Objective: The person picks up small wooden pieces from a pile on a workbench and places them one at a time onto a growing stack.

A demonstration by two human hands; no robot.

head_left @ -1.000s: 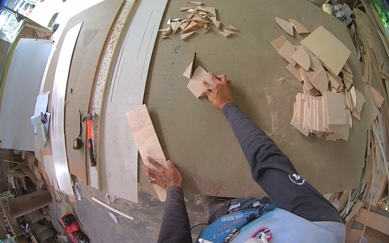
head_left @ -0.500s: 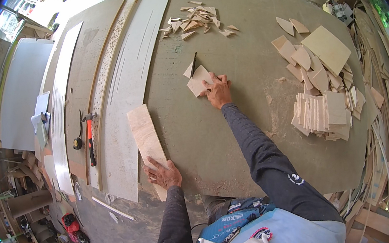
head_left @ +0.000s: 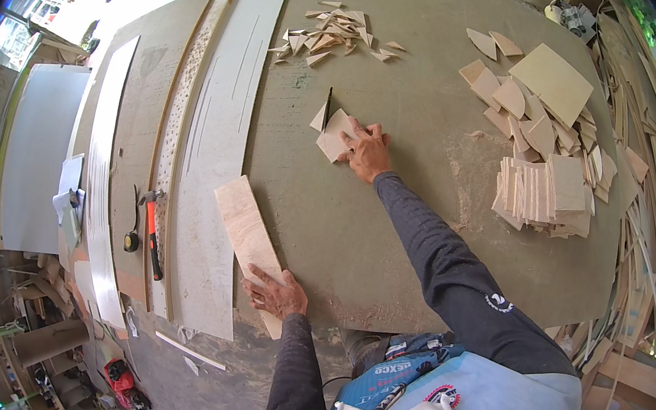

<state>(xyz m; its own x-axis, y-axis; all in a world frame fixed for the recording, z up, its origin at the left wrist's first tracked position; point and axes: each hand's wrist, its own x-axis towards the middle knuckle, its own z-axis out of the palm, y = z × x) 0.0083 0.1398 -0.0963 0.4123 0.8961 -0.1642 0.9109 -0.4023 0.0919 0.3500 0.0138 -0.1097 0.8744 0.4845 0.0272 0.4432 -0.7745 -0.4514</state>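
Note:
My left hand (head_left: pixel 277 293) lies with spread fingers on the lower part of a long light plywood strip (head_left: pixel 246 215). The strip sits across the edge of a white panel, slightly tilted. Farther out, my right hand (head_left: pixel 369 153) rests its parted fingertips on the right side of a small plywood piece (head_left: pixel 338 134). A thin black pencil-like stick (head_left: pixel 327 108) lies across that piece's upper left, where another wood corner shows beside it. What lies under my right palm is hidden.
Thin wood offcuts (head_left: pixel 335 32) lie scattered beyond my right hand. At the right, stacked plywood pieces (head_left: pixel 535 188), curved pieces and a square sheet (head_left: pixel 552 83) cover the table. A hammer (head_left: pixel 153 235), tape measure (head_left: pixel 131 241) and long white panel (head_left: pixel 207 154) are at the left.

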